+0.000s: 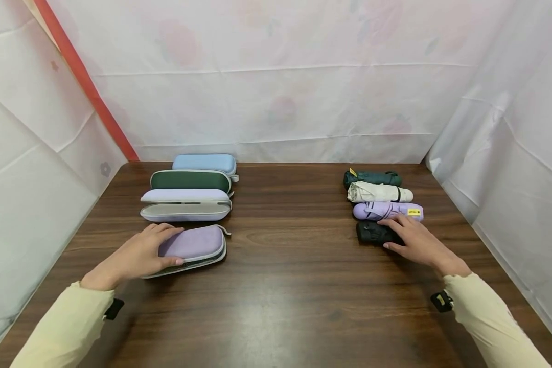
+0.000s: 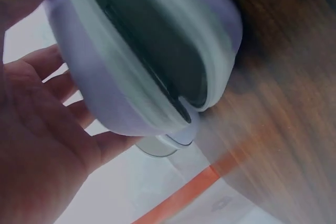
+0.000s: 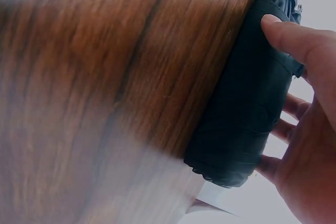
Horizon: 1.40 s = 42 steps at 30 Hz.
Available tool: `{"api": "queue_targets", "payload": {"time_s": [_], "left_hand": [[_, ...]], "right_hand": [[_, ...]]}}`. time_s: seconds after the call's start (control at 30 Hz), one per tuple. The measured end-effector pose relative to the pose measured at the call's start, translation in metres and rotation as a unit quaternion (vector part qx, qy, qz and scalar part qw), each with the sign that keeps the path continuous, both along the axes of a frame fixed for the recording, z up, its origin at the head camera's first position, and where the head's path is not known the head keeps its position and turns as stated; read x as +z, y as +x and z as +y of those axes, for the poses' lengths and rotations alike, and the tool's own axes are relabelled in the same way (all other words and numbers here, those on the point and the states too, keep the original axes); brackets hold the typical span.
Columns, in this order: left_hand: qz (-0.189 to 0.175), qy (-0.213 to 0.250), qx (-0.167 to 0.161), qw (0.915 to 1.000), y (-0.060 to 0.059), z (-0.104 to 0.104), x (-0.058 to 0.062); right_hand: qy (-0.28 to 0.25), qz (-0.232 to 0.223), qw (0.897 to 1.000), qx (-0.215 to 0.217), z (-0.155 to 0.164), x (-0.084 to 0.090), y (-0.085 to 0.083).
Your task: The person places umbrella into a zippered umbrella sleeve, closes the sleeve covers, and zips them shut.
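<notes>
My left hand (image 1: 142,253) holds a purple zippered case (image 1: 195,243) at its left end, thumb on the near side and fingers over the top. The left wrist view shows the case's lid (image 2: 100,72) partly raised, with a dark lining (image 2: 157,35) inside. On the right, my right hand (image 1: 416,240) grips a black folding umbrella (image 1: 374,232) lying on the table. Its thumb presses near the handle end of the black umbrella (image 3: 236,98) in the right wrist view, the fingers around the far side.
Behind the purple case lie an open lavender case (image 1: 186,196), a dark green case (image 1: 190,180) and a light blue case (image 1: 204,162). Beyond the black umbrella are lilac (image 1: 382,210), white (image 1: 382,192) and dark green (image 1: 372,177) folding umbrellas. Pale curtains (image 1: 276,82) border the wooden table (image 1: 276,286).
</notes>
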<state>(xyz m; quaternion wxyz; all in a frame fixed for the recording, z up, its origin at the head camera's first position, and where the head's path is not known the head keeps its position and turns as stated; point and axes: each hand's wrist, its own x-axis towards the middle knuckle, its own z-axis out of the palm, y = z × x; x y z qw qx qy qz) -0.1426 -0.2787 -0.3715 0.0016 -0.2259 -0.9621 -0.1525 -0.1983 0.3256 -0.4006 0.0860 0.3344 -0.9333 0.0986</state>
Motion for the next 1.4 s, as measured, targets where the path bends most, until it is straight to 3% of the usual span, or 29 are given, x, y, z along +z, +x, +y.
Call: {"api": "queue_targets", "payload": {"time_s": [0.2,0.67,1.1,1.4], "left_hand": [[-0.014,-0.003,0.004,0.9999,-0.006,0.007,0.009],[-0.058,0.03,-0.042,0.997,-0.024,0.038,0.032],[-0.108,0.054,-0.126,0.9847,-0.057,0.105,0.045],[-0.148,0.035,-0.142,0.9781,-0.074,0.151,0.051]], "right_hand": [[0.0,-0.003,1.0,-0.004,0.001,0.002,0.002],[-0.001,-0.005,1.0,-0.009,0.004,0.001,0.002],[0.008,-0.029,0.999,-0.021,0.002,0.002,0.001],[0.017,-0.051,0.998,-0.026,0.0,0.005,-0.001]]}}
